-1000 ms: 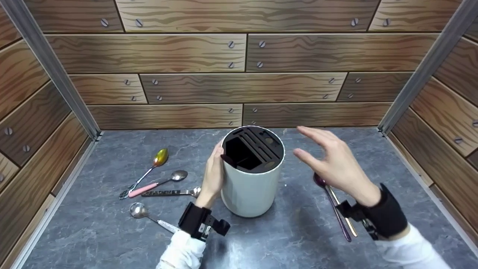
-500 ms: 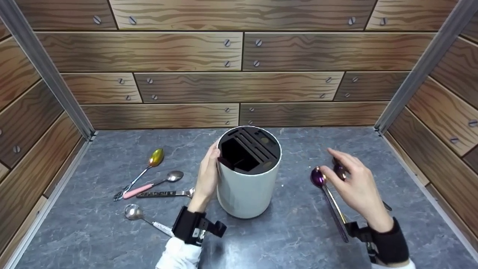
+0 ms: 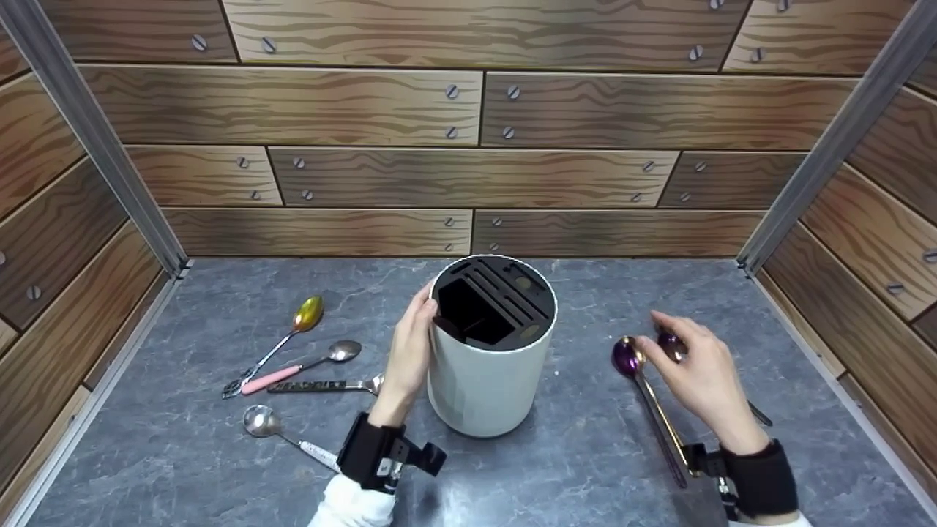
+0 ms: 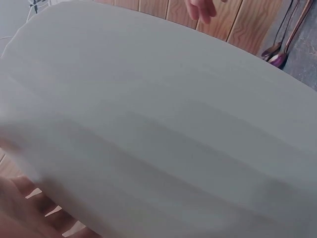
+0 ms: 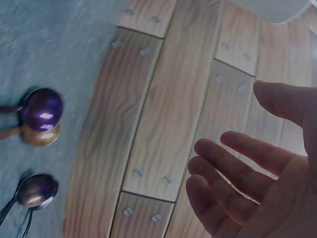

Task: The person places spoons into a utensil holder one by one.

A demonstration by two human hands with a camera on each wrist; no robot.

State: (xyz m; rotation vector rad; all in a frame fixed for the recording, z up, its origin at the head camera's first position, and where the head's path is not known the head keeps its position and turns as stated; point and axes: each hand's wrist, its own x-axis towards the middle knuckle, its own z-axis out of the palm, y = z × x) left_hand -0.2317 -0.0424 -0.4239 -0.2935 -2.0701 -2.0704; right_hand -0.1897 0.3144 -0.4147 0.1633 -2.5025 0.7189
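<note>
A white cylindrical utensil holder (image 3: pixel 487 395) stands upright in the head view, its black top cut with slots and one large opening. My left hand (image 3: pixel 408 351) grips its left side, thumb near the rim. The holder's white wall (image 4: pixel 158 119) fills most of the left wrist view. To the right, my right hand (image 3: pixel 699 373) hovers over the spoons, holding nothing, fingers loosely bent. Below it lie a purple spoon (image 3: pixel 627 356) overlapping a gold spoon (image 5: pixel 44 138). A dark shiny spoon (image 5: pixel 37 191) is partly hidden by the right hand in the head view.
On the left of the grey tabletop (image 3: pixel 578 468) lie a yellow-bowled spoon (image 3: pixel 307 313), a pink-handled spoon (image 3: pixel 271 378), a fork (image 3: pixel 311 386) with a dark patterned handle, and a spoon (image 3: pixel 261 421) with a white patterned handle. Wood-patterned walls (image 3: pixel 373 176) enclose the table.
My right hand has moved right and down, away from the holder to above the spoons. My left hand stays on the holder, which keeps its place.
</note>
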